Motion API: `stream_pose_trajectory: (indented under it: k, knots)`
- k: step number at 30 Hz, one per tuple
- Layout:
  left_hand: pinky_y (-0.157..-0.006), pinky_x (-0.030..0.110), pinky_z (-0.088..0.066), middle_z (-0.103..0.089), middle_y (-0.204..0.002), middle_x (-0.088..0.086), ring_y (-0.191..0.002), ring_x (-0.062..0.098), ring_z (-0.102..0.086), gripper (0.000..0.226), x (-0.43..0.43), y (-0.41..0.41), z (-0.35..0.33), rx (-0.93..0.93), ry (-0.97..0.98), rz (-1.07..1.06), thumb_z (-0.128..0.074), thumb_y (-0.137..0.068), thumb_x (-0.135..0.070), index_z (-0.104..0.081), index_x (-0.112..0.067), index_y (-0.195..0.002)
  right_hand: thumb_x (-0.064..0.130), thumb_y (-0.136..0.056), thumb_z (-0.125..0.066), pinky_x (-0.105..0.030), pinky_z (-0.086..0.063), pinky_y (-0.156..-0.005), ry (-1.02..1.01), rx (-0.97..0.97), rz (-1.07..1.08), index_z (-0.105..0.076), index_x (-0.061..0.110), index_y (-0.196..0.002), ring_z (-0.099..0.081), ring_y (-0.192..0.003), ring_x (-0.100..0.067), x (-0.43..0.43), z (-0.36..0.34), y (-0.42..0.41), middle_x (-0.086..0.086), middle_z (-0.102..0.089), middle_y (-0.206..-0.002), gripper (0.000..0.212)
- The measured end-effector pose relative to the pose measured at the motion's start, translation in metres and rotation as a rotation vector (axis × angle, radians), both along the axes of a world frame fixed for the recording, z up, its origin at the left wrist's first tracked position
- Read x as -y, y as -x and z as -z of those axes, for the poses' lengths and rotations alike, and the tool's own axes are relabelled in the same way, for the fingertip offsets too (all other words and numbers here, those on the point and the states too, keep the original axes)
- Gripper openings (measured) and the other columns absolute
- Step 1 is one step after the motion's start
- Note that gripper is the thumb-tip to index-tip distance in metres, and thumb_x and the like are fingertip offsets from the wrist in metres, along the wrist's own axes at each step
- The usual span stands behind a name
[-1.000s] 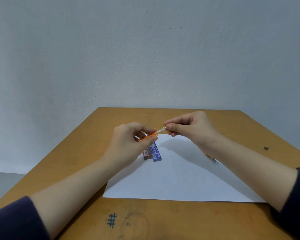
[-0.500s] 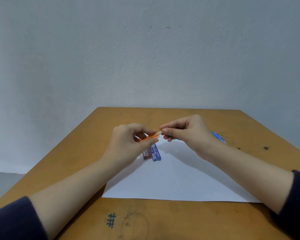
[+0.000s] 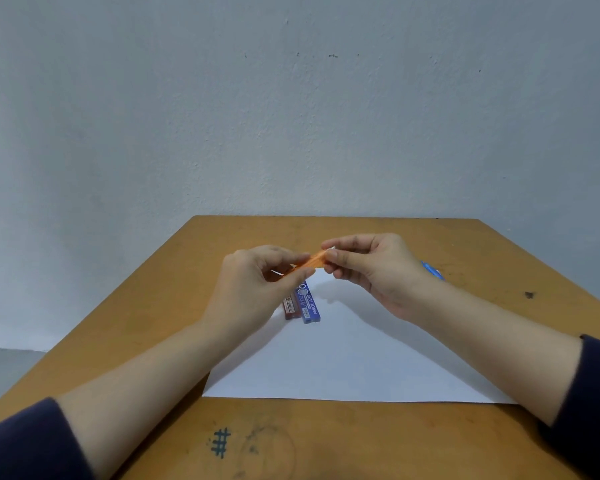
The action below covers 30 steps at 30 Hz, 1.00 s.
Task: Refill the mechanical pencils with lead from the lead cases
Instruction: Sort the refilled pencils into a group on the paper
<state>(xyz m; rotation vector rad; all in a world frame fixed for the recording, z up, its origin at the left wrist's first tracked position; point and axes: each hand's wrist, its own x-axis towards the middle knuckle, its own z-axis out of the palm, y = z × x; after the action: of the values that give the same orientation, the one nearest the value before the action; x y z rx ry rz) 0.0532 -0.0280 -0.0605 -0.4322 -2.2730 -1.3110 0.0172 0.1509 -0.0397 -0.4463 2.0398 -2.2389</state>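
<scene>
The left hand (image 3: 253, 289) pinches the orange mechanical pencil (image 3: 312, 260) by its lower part, and the right hand (image 3: 374, 268) pinches its upper end, holding it above the counter (image 3: 153, 323). Beneath the hands, a blue lead case (image 3: 308, 304) and a red lead case (image 3: 290, 308) lie side by side on white paper (image 3: 343, 368). A blue pencil (image 3: 432, 271) lies behind the right wrist.

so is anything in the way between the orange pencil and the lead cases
Nothing visible. Both hands hold the orange pencil in the air: left hand on the barrel, right hand pinching its end. The red case and blue case lie on the paper just below the left hand.
</scene>
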Motion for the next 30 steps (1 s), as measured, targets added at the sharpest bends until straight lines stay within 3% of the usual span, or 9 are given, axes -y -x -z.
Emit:
stream_pose_trajectory:
  k: [4,6,11,16,18,21,24,27,30]
  knots:
    - [-0.062,0.024,-0.053,-0.072,-0.072,-0.01,-0.063,0.006,-0.063,0.019,0.001,0.002,0.0,0.092,0.017,-0.05,-0.072,-0.083,-0.018,-0.075,-0.021,-0.102,-0.001,-0.091,-0.054,-0.027,-0.059,-0.066,0.237,0.17,0.062,-0.062,0.003,-0.089,-0.067,-0.067,-0.021,-0.006,-0.005,0.008,-0.018,-0.067,-0.088,0.01]
    - [-0.061,0.021,-0.054,-0.071,-0.069,-0.011,-0.057,0.002,-0.063,0.019,0.0,0.001,0.0,0.124,0.017,-0.047,-0.072,-0.083,-0.013,-0.075,-0.019,-0.101,0.003,-0.094,-0.052,-0.031,-0.059,-0.071,0.3,0.242,0.063,-0.062,0.004,-0.091,-0.069,-0.073,-0.023,-0.009,-0.007,0.009,-0.019,-0.069,-0.092,0.01]
    - [-0.054,0.011,-0.047,-0.069,-0.061,-0.005,-0.049,0.006,-0.063,0.018,-0.007,-0.006,-0.001,0.166,-0.015,0.007,-0.072,-0.082,-0.009,-0.075,-0.017,-0.098,0.008,-0.096,-0.05,-0.035,-0.059,-0.075,0.387,0.299,-0.021,-0.061,0.001,-0.098,-0.071,-0.078,-0.026,0.003,-0.006,0.002,-0.015,-0.071,-0.083,0.014]
    - [-0.056,0.023,-0.054,-0.07,-0.06,0.001,-0.053,0.015,-0.068,0.006,-0.013,-0.011,-0.005,0.326,-0.16,0.058,-0.07,-0.084,-0.017,-0.075,-0.015,-0.083,0.023,-0.099,-0.046,-0.037,-0.059,-0.07,0.511,0.328,0.018,-0.06,0.011,-0.095,-0.07,-0.067,-0.022,0.006,-0.011,0.0,-0.008,-0.068,-0.066,0.018]
    - [-0.057,0.024,-0.054,-0.071,-0.063,0.004,-0.056,0.018,-0.069,0.006,-0.015,-0.013,-0.005,0.368,-0.192,0.103,-0.07,-0.085,-0.013,-0.075,-0.012,-0.082,0.032,-0.098,-0.046,-0.037,-0.056,-0.064,0.588,0.372,0.035,-0.062,0.017,-0.097,-0.064,-0.053,-0.02,0.005,-0.012,0.001,-0.007,-0.06,-0.059,0.023]
    - [-0.059,0.022,-0.056,-0.073,-0.068,0.007,-0.058,0.018,-0.07,0.006,-0.022,-0.019,-0.004,0.382,-0.24,0.162,-0.069,-0.084,-0.008,-0.075,-0.007,-0.083,0.043,-0.098,-0.041,-0.028,-0.042,-0.057,0.735,0.427,0.005,-0.065,0.018,-0.099,-0.035,-0.042,-0.013,0.001,-0.014,0.003,-0.002,-0.036,-0.052,0.034]
    - [-0.063,0.025,-0.058,-0.073,-0.075,0.014,-0.066,0.026,-0.071,0.023,-0.03,-0.023,-0.006,0.505,-0.401,0.224,-0.062,-0.089,-0.021,-0.072,-0.001,-0.083,0.047,-0.097,-0.037,-0.018,-0.029,-0.045,0.788,0.439,-0.042,-0.062,0.011,-0.081,-0.019,-0.038,-0.012,-0.004,-0.02,0.002,0.001,-0.022,-0.047,0.046]
    - [-0.068,0.029,-0.06,-0.072,-0.084,0.022,-0.075,0.032,-0.072,0.041,-0.034,-0.026,-0.011,0.706,-0.583,0.317,-0.052,-0.093,-0.032,-0.067,0.005,-0.088,0.044,-0.092,-0.037,-0.016,-0.018,-0.04,0.843,0.449,-0.088,-0.044,0.012,-0.055,-0.016,-0.033,-0.012,-0.007,-0.022,0.001,0.003,-0.017,-0.043,0.05]
    - [-0.08,0.036,-0.058,-0.07,-0.094,0.028,-0.087,0.038,-0.07,0.059,-0.035,-0.028,-0.011,0.887,-0.741,0.412,-0.051,-0.086,-0.043,-0.069,0.012,-0.093,0.043,-0.087,-0.038,-0.018,-0.012,-0.038,0.896,0.458,-0.074,-0.032,0.015,-0.047,-0.015,-0.031,-0.012,-0.009,-0.022,0.003,0.004,-0.016,-0.04,0.05]
